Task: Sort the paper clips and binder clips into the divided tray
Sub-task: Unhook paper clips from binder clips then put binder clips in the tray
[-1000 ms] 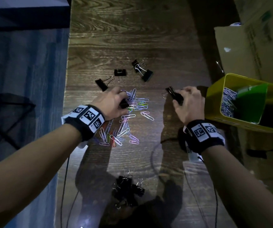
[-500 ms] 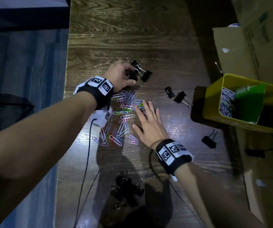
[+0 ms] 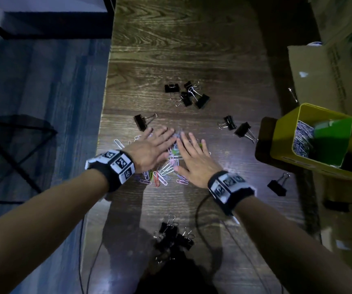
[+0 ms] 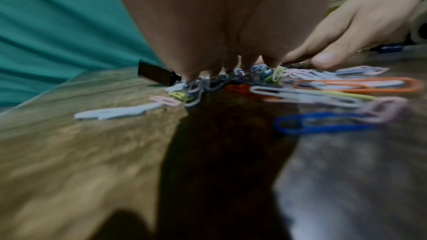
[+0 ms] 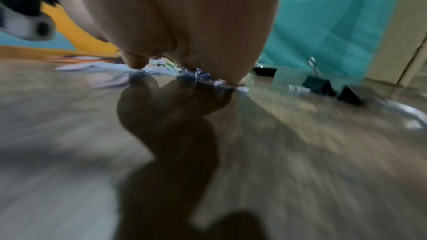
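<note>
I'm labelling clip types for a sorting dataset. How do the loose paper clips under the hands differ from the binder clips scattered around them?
The paper clips are thin flat wire loops in many colours; the binder clips are chunky black bodies with silver wire handles. The paper clips lie in one overlapping pile under the left hand and right hand, both flat on it; the binder clips sit untouched in separate small groups. Both rest on the wooden table.

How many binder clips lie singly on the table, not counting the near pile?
8: four in the far cluster, one by the left hand, two right of the paper clips, one beside the yellow tray. Hands may hide more.
</note>
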A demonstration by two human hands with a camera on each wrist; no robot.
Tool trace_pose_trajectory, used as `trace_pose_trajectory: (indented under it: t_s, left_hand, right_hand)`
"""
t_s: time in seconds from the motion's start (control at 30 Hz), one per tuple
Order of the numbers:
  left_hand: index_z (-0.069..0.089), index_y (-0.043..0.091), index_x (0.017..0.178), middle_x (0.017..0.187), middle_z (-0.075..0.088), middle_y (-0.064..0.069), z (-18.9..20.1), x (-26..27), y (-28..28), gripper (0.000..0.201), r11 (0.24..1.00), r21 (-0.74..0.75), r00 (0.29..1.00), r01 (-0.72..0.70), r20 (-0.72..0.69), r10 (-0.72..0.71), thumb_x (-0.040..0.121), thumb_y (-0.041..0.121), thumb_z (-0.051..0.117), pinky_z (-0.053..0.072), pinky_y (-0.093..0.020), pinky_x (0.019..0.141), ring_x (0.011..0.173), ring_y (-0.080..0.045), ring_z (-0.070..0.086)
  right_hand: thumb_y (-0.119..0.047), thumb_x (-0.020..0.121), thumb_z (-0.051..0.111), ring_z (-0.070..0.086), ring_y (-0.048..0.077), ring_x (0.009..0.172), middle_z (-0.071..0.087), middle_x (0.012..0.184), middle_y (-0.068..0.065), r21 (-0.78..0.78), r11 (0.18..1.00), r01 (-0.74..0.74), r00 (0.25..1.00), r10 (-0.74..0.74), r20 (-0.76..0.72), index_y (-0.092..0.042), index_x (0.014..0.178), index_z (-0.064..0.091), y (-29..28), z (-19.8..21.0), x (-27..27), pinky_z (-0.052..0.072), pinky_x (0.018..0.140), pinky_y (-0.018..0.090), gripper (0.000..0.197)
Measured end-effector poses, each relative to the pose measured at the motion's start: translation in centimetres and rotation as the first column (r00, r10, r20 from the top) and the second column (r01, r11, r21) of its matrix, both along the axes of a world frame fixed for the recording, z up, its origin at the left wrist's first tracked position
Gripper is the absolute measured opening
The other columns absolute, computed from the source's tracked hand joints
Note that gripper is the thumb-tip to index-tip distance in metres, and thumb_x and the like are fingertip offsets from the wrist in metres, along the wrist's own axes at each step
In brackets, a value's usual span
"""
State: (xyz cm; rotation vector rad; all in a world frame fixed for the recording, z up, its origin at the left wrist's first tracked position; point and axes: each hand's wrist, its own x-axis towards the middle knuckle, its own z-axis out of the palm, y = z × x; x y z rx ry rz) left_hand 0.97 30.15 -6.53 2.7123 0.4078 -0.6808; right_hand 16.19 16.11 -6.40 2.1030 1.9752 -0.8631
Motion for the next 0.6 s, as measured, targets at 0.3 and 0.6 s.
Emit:
trace_pose_trajectory:
  t_s: [0.3, 0.6]
  left_hand:
    - [0.016, 0.022, 0.146, 0.154, 0.001, 0.004, 0.2, -6.3, 0.7, 0.059, 0.92, -0.072, 0.855, -0.385, 0.349, 0.385, 0.093, 0.048, 0.014, 0.001, -0.044, 0.116, 0.14, -0.007, -0.004]
    - [-0.023, 0.016, 0.14, 0.144, -0.033, -0.007, -0.9, -5.1, -5.1, 0.081, 0.825, -0.073, 0.82, -0.56, 0.099, 0.564, 0.08, 0.067, -0.003, -0.016, -0.04, 0.111, 0.135, -0.022, -0.03]
  right_hand:
    - [-0.062, 0.092, 0.03, -0.028, 0.02, 0.14, -0.027, 0.153, 0.003, 0.064, 0.983, 0.172, 0.985, -0.171, -0.019, -0.018, 0.148, -0.013, -3.1, 0.2, -0.7, -0.013, 0.114, 0.05, 0.084]
    - [-0.075, 0.085, 0.018, -0.039, 0.024, 0.134, -0.041, 0.145, 0.009, -0.039, 0.975, 0.22, 0.974, -0.221, -0.041, -0.019, 0.146, -0.021, -3.1, -0.5, -3.5, -0.019, 0.112, 0.053, 0.091]
